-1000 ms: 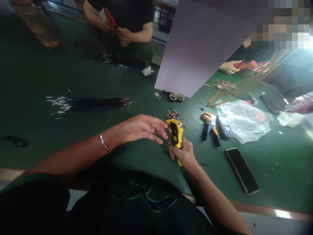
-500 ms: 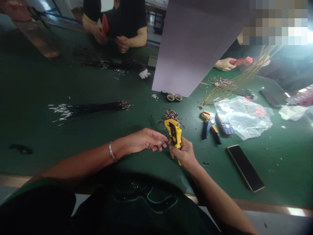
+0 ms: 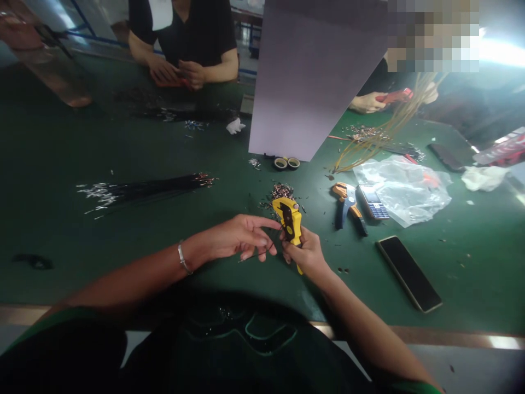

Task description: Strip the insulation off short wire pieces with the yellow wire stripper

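Observation:
My right hand is wrapped round a yellow crimping tool, its head pointing up and away from me. My left hand is beside it, with a thin black wire across its fingers; the index finger reaches to the tool's black jaw. The wire's upper end is at the tool, and its other end hangs past the lower fingers. Just beyond the tool lies a pile of small metal terminals. A bundle of black wires rests to the left on the green table.
An orange and blue tool, a keypad phone, a clear plastic bag and a smartphone lie at right. Two tape rolls are before a pale upright panel. People across the table hold red tools.
The fingers of my left hand have spread, and the index finger now reaches to the tool. More of the wire shows below the hand. The person opposite has lowered the red tool.

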Motion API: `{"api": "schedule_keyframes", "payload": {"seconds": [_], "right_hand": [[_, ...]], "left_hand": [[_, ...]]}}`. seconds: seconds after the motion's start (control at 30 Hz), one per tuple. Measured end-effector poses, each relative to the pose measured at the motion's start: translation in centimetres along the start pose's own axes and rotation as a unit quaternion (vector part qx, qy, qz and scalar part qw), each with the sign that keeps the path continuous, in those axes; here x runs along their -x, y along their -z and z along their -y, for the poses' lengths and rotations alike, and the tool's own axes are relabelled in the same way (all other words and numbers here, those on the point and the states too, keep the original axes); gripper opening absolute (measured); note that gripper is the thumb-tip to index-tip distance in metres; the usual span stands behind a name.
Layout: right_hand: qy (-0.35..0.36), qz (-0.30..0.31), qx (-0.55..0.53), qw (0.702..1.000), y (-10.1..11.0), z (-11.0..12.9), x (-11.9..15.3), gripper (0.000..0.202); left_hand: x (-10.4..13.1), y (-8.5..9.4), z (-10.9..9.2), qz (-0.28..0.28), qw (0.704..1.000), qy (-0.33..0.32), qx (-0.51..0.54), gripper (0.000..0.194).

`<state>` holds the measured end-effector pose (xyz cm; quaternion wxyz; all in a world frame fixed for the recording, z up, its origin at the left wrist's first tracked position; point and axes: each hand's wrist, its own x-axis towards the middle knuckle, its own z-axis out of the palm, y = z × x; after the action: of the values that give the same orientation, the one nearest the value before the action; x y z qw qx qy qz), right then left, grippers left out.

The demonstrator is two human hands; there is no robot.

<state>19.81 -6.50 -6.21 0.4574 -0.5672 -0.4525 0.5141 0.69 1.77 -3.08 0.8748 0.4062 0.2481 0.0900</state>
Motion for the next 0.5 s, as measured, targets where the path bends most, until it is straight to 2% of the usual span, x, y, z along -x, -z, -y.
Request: {"api": "schedule_keyframes", "payload": {"seconds": [0.17,0.27,0.37,0.5], "right_hand": [[-0.003,0.005,-0.027,1.0,0.0,0.0,0.0,0.014],[-0.007,0.007,-0.026,1.0,-0.2,0.1,0.0,0.015],[-0.008,0.015,-0.017,1.0,-0.3,0.1,0.0,0.014],[0.009,0.029,-0.012,0.999,-0.5,-0.2,0.0,0.011]], "left_hand": [[-0.3,-0.5,0.9,-0.056,0.993,-0.09,-0.046,0.056],[-0.3,-1.1,1.1,-0.092,0.979,-0.139,-0.121,0.035],[0.2,-1.8,0.7,-0.122,0.928,-0.22,-0.276,0.012],[0.8,-2.6,-0.1,-0.158,0.836,-0.332,-0.407,0.008]]}}
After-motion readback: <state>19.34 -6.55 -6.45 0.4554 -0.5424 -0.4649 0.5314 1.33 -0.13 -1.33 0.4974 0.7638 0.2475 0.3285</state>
